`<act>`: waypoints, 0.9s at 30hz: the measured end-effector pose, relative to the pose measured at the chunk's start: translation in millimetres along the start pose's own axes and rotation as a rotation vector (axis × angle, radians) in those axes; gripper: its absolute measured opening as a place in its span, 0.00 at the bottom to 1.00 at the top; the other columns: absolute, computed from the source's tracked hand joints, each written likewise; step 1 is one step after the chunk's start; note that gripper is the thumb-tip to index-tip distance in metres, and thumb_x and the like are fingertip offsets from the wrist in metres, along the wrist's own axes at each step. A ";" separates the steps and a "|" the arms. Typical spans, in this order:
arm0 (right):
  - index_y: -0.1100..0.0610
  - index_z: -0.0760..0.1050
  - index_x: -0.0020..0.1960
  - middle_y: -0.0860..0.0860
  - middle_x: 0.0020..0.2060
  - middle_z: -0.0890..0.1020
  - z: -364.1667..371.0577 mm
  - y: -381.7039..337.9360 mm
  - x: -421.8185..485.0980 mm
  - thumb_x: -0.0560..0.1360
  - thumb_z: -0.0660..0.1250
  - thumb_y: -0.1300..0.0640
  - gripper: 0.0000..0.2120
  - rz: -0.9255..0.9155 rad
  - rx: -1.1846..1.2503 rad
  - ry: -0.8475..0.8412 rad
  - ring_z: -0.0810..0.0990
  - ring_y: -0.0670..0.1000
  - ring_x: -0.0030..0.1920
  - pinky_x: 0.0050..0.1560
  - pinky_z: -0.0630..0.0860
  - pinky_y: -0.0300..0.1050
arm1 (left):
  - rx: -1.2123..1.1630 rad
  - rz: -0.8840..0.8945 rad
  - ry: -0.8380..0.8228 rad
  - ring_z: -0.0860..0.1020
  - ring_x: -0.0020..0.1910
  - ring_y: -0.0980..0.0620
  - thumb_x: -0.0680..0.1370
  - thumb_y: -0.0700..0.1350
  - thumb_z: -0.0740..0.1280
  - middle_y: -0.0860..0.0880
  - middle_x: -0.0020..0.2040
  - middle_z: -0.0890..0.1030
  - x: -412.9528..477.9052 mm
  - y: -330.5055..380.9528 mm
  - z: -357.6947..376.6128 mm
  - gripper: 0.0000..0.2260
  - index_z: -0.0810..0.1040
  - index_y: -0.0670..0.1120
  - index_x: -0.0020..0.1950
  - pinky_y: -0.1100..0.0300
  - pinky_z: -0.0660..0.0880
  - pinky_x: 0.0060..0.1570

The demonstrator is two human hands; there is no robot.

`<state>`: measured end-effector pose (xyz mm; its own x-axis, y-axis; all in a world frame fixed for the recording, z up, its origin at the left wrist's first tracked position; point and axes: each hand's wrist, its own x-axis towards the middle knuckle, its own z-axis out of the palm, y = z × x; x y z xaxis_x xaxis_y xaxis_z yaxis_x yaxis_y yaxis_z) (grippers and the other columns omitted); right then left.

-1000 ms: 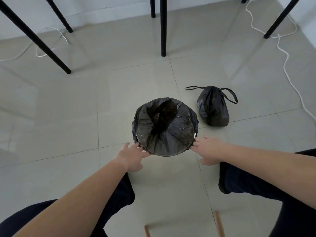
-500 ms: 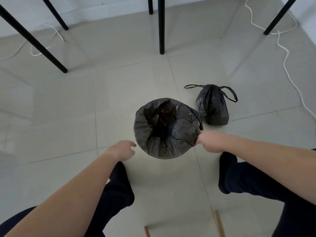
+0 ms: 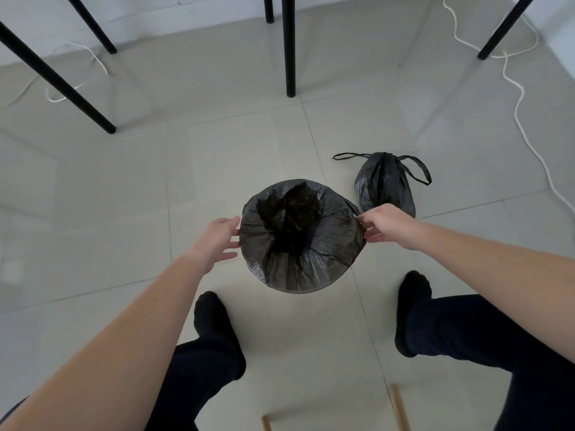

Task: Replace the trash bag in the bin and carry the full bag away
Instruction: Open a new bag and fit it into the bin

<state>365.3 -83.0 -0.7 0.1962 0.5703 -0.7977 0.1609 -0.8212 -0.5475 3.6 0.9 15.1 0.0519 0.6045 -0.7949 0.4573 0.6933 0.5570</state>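
From my station I see first the tiled floor, where everything stands between the person's feet and the black table legs. The bin is in the middle, directly before the feet. A fresh liner is already stretched over its rim and sunk into the hollow, so I judge that the replacing is almost done and only the edge needs settling. The full bag lies on the floor just beside the bin, at its far right, tied shut with its loops lying loose (set aside there, I suppose, so that it is easy to take afterwards). The left hand has its fingers spread and straight against the left side of the rim, which seems to steady the bin. The right hand is at the opposite side, thumb and fingers pinching the liner's edge, probably to pull the film down over the rim. Carrying the full bag away is not yet begun.
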 end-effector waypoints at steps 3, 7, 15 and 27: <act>0.61 0.82 0.54 0.57 0.47 0.83 4.7 -9.2 5.5 0.81 0.65 0.56 0.10 0.049 0.181 -0.028 0.83 0.55 0.43 0.49 0.84 0.48 | -0.093 -0.034 -0.030 0.83 0.59 0.45 0.87 0.60 0.57 0.48 0.60 0.84 5.3 4.6 3.8 0.19 0.81 0.49 0.60 0.46 0.79 0.65; 0.60 0.80 0.57 0.55 0.47 0.83 8.0 -18.5 18.0 0.84 0.61 0.49 0.15 0.103 0.308 -0.039 0.82 0.54 0.43 0.44 0.80 0.47 | -0.196 -0.083 -0.077 0.84 0.59 0.44 0.86 0.66 0.54 0.48 0.59 0.85 17.7 7.8 3.6 0.26 0.81 0.48 0.62 0.46 0.80 0.62; 0.62 0.79 0.60 0.58 0.49 0.83 1.7 -22.9 55.2 0.84 0.60 0.44 0.22 0.203 0.329 -0.037 0.83 0.57 0.46 0.46 0.81 0.50 | -0.305 -0.185 -0.146 0.80 0.63 0.42 0.82 0.73 0.53 0.43 0.64 0.82 59.3 1.0 6.8 0.36 0.80 0.45 0.69 0.42 0.75 0.69; 0.62 0.80 0.64 0.59 0.60 0.85 15.8 14.6 78.8 0.83 0.51 0.34 0.35 0.379 0.394 -0.198 0.81 0.59 0.63 0.59 0.79 0.54 | -0.323 -0.338 -0.237 0.81 0.66 0.43 0.79 0.77 0.51 0.46 0.65 0.86 78.1 -24.4 13.1 0.41 0.83 0.46 0.68 0.43 0.75 0.70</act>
<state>367.9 -50.4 -75.6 -0.0209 0.2509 -0.9678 -0.2648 -0.9348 -0.2366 8.2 26.0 -63.7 0.1651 0.2464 -0.9550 0.1881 0.9426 0.2757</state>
